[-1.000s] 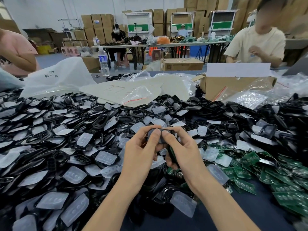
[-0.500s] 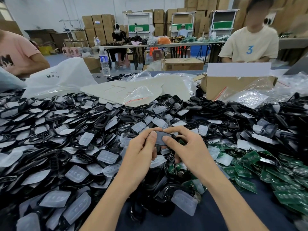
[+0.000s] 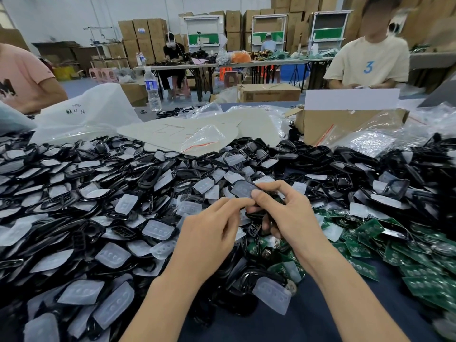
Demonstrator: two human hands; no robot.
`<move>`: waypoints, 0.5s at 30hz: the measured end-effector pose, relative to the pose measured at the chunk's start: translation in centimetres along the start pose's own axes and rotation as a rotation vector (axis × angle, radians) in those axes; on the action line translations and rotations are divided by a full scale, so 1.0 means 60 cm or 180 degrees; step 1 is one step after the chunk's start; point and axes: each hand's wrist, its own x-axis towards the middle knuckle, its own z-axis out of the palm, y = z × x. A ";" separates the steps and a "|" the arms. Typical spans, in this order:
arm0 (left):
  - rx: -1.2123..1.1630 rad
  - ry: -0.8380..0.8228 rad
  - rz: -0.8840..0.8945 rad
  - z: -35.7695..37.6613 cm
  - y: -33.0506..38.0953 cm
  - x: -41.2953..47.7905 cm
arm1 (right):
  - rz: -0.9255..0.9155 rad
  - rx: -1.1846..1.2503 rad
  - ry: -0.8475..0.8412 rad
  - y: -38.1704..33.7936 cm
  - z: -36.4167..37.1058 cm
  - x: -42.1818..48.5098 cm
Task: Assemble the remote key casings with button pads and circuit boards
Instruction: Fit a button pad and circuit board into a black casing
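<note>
Where the dark table shows bare, it is only the strip nearest the person's arms. Left of the fingers and beyond them spreads a great heap of black casings, with cloudy pads lying loose all through it. Right of the fingers lies a smaller drift of green boards, a few of them spilling in under the right wrist. Far beyond the fingers, on the right, stands an open box with clear bags slumped against it. Far beyond them on the left a water bottle stands upright.

The two hands meet just above the heap. The right hand pinches one casing between thumb and forefinger, holding it clear of the pile. A pad shows grey in its frame. The lower fingers of that hand curl round something dark that I cannot make out. The left hand is loosely curled, its forefinger reaching to the casing's near edge, right beside the right thumb. Whether it actually grips the casing I cannot tell from here.
</note>
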 end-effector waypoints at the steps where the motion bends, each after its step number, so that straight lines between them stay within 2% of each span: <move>1: 0.0128 0.0025 0.0006 -0.003 -0.002 0.001 | -0.0015 -0.0016 -0.0002 0.000 0.000 0.000; 10: 0.0546 0.0461 -0.0162 -0.015 -0.018 0.005 | 0.0011 -0.0084 0.0020 0.003 0.001 0.000; 15: 0.0308 0.0688 -0.0390 -0.011 -0.014 0.004 | -0.0015 -0.0125 0.0001 0.004 0.002 -0.001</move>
